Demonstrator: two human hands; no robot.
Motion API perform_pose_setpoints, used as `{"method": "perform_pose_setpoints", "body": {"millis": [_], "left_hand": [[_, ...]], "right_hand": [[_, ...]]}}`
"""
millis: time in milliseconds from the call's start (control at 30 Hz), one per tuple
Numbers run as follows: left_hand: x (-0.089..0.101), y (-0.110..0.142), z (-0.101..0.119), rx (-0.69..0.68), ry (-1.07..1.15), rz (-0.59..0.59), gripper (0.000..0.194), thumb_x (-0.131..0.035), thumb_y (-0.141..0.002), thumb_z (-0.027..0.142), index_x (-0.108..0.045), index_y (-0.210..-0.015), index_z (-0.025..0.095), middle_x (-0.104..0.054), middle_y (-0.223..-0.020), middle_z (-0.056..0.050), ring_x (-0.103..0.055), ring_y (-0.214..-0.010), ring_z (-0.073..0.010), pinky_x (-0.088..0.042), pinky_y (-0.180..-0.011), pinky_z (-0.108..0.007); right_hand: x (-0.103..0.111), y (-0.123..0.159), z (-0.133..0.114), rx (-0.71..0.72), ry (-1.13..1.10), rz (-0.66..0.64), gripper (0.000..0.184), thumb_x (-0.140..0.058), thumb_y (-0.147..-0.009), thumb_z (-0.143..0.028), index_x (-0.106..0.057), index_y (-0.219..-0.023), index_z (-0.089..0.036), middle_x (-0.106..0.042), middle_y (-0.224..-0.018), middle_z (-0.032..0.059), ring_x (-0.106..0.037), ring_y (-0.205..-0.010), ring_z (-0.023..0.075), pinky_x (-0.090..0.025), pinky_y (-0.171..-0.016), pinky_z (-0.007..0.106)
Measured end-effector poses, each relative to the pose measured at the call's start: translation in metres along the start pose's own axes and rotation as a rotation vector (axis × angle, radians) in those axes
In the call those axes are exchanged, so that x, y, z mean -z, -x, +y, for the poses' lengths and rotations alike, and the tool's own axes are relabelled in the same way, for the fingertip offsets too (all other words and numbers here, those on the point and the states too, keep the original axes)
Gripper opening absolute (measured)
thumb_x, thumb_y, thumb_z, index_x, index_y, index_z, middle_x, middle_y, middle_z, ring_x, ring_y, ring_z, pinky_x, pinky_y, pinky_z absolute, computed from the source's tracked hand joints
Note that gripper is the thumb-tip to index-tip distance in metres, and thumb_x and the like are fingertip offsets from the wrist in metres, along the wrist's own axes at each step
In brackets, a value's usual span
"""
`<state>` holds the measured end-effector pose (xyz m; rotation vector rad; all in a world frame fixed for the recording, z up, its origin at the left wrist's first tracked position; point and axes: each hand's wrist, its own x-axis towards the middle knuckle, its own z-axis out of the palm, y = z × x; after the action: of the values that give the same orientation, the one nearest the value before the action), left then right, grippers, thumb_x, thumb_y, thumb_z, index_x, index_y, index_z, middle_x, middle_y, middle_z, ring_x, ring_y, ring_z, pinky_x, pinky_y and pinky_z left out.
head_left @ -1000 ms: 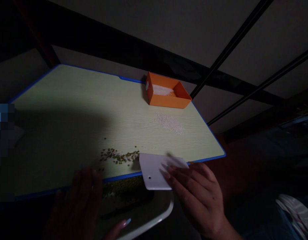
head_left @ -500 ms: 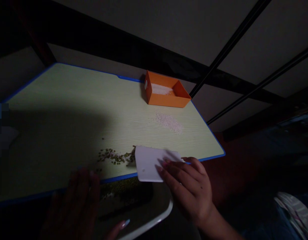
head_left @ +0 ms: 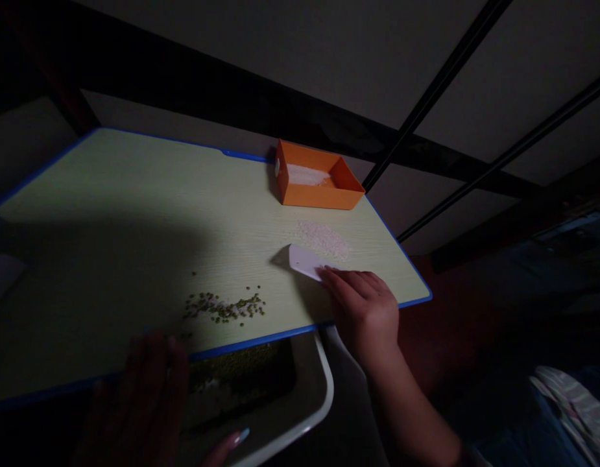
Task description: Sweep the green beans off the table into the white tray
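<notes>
My right hand (head_left: 365,311) grips a flat white scraper (head_left: 304,261), tilted over the table just on the near side of a small heap of white grains (head_left: 324,238) that looks like rice. Green beans (head_left: 226,310) mixed with some white grains lie scattered near the table's front edge. Below that edge a white bin (head_left: 326,389) holds more green beans. In deep shadow at the lower left, my left hand (head_left: 144,389) is by the table edge and the bin, fingers stretched out and thumb apart; nothing shows in it.
An orange box (head_left: 319,196) with white grains inside stands at the back of the pale green table (head_left: 148,175), which has a blue rim. Dark-framed panels (head_left: 338,58) rise behind it. Striped cloth (head_left: 567,408) lies at the lower right.
My right hand has carried the scraper from the front edge beside the beans up toward the white heap. The scraper now stands more edge-on. My left hand has hardly moved.
</notes>
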<state>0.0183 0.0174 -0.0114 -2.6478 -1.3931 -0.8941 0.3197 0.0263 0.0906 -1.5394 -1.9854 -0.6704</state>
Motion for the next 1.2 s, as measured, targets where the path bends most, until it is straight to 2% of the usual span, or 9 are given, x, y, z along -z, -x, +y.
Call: {"method": "perform_pose_setpoints", "body": {"millis": [167,267,367,400,500,633,833,1033,1200], "left_hand": [[-0.001,0.001,0.002,0.006,-0.08,0.029,0.106,-0.059,-0.073,0.059,-0.013,-0.161,0.02,-0.014,-0.175,-0.011,-0.028,-0.155,-0.0513,-0.04,-0.111,-0.085],[0.002,0.0,0.006,0.003,-0.109,0.041,0.105,-0.058,-0.075,0.061,-0.014,-0.16,0.019,-0.013,-0.175,-0.01,-0.022,-0.16,-0.0415,-0.031,-0.124,-0.074],[0.006,-0.003,0.01,0.001,-0.129,0.046,0.101,-0.054,-0.079,0.062,-0.014,-0.16,0.018,-0.012,-0.176,-0.008,-0.016,-0.163,-0.0311,-0.017,-0.133,-0.062],[0.008,-0.004,0.011,0.003,-0.139,0.045,0.101,-0.054,-0.079,0.062,-0.014,-0.16,0.018,-0.012,-0.176,-0.008,-0.014,-0.163,-0.0293,-0.015,-0.134,-0.059],[0.012,-0.006,0.013,-0.003,-0.163,0.018,0.103,-0.052,-0.078,0.065,-0.014,-0.16,0.015,-0.008,-0.176,-0.008,-0.009,-0.164,-0.0265,-0.01,-0.135,-0.053],[0.014,-0.007,0.013,-0.03,-0.203,0.011,0.106,-0.05,-0.078,0.069,-0.015,-0.159,0.012,-0.008,-0.176,-0.009,-0.007,-0.164,-0.0235,-0.006,-0.135,-0.046],[0.016,-0.004,0.011,-0.02,-0.223,0.006,0.109,-0.049,-0.077,0.075,-0.013,-0.16,0.015,-0.009,-0.176,-0.01,-0.012,-0.164,-0.0305,-0.015,-0.134,-0.056],[0.018,-0.008,0.016,-0.028,-0.241,-0.028,0.106,-0.046,-0.082,0.072,-0.014,-0.158,0.006,-0.005,-0.177,-0.014,-0.007,-0.165,-0.0283,-0.014,-0.135,-0.05],[0.016,-0.005,0.016,-0.011,-0.258,-0.049,0.105,-0.04,-0.083,0.076,-0.011,-0.159,0.009,-0.005,-0.177,-0.015,-0.008,-0.164,-0.0331,-0.022,-0.131,-0.058]], "right_hand": [[0.002,-0.001,0.008,-0.089,-0.037,0.148,0.024,-0.06,-0.097,-0.011,-0.076,-0.112,-0.02,-0.081,-0.092,0.0078,-0.075,-0.079,0.0205,-0.054,-0.07,0.034],[0.012,-0.006,-0.002,-0.139,-0.139,0.184,0.024,-0.062,-0.097,-0.012,-0.074,-0.111,-0.027,-0.081,-0.093,0.0019,-0.075,-0.082,0.0176,-0.055,-0.084,0.036],[0.018,-0.023,-0.016,-0.196,-0.297,0.053,0.021,-0.059,-0.1,-0.013,-0.073,-0.101,-0.029,-0.081,-0.091,-0.0036,-0.075,-0.083,0.0156,-0.043,-0.108,0.045],[0.017,-0.03,-0.02,-0.156,-0.34,0.012,0.02,-0.059,-0.1,-0.015,-0.073,-0.1,-0.029,-0.081,-0.093,-0.0039,-0.075,-0.087,0.0158,-0.039,-0.112,0.047],[0.011,-0.048,-0.028,-0.106,-0.408,-0.078,0.019,-0.057,-0.103,-0.018,-0.073,-0.1,-0.028,-0.081,-0.1,-0.0036,-0.074,-0.095,0.0162,-0.032,-0.116,0.048],[0.001,-0.054,-0.031,-0.042,-0.461,-0.128,0.022,-0.054,-0.103,-0.017,-0.074,-0.1,-0.026,-0.081,-0.099,-0.0032,-0.074,-0.095,0.0162,-0.031,-0.117,0.047],[0.003,-0.041,-0.029,-0.022,-0.528,-0.161,0.025,-0.053,-0.102,-0.013,-0.075,-0.101,-0.025,-0.082,-0.1,-0.0033,-0.075,-0.093,0.0154,-0.029,-0.119,0.048],[0.011,-0.032,-0.016,0.011,-0.558,-0.207,0.021,-0.055,-0.102,-0.016,-0.075,-0.102,-0.024,-0.082,-0.107,-0.0024,-0.076,-0.099,0.0168,-0.03,-0.118,0.046],[0.018,-0.024,-0.007,0.021,-0.589,-0.218,0.024,-0.053,-0.103,-0.017,-0.074,-0.102,-0.027,-0.082,-0.11,-0.0031,-0.076,-0.102,0.0163,-0.028,-0.119,0.043]]}}
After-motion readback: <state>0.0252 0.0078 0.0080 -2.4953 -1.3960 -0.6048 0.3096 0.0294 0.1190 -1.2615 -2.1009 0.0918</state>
